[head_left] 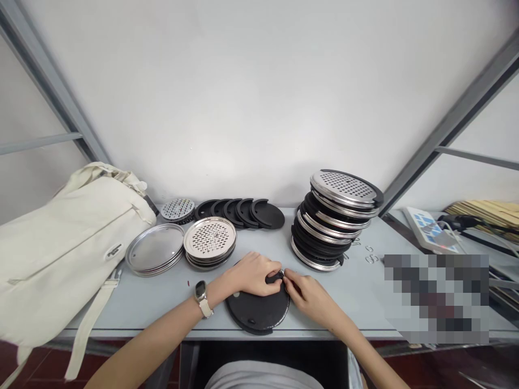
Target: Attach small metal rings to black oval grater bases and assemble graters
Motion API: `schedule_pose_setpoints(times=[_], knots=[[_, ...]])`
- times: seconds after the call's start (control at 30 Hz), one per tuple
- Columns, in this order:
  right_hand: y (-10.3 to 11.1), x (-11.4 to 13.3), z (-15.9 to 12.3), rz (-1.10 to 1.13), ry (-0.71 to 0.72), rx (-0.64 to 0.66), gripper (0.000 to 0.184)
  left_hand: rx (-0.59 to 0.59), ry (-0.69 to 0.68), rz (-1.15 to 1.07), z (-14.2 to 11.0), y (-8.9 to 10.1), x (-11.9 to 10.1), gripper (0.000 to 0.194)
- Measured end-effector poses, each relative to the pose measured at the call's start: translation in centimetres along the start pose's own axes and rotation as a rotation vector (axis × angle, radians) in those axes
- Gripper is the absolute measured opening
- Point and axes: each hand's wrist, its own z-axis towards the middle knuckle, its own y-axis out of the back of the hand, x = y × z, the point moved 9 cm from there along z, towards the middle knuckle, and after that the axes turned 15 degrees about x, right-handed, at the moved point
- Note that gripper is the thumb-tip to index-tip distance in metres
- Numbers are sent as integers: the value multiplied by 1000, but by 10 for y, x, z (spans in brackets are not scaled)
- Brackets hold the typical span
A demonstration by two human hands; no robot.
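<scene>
A black round disc (258,312) lies flat on the grey table (162,300) right in front of me. My left hand (252,274) rests over its far edge with the fingers curled round a small black tab there. My right hand (305,293) meets it from the right and pinches a small metal ring at the same spot. A watch sits on my left wrist.
A tall stack of black and perforated metal discs (336,219) stands at the right. Left of centre are a pile of perforated discs (210,239), a pile of plain metal plates (155,249) and a row of black discs (239,212). A cream bag (60,243) fills the left side. Loose rings (370,258) lie near the stack.
</scene>
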Motion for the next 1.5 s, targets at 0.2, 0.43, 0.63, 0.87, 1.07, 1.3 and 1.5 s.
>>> schedule_pose_setpoints(times=[0.2,0.43,0.63,0.87,1.07,1.3,1.5], knots=[[2,-4,1,82,2,55,27,0,-12,13,1,0,-2,18],[3,-5,2,108,33,67,29,12,-34,17,2,-3,-2,17],[6,-4,3,115,76,88,30,3,-33,6,1,-1,-3,19],[8,-5,4,129,114,128,33,-2,-14,32,1,-3,-1,20],[9,-7,5,148,132,133,33,-4,-27,32,1,-3,-2,20],[5,-9,5,232,131,173,33,-5,-20,33,1,-3,-2,20],[1,-13,6,283,119,192,32,-4,-22,27,1,-3,-2,19]])
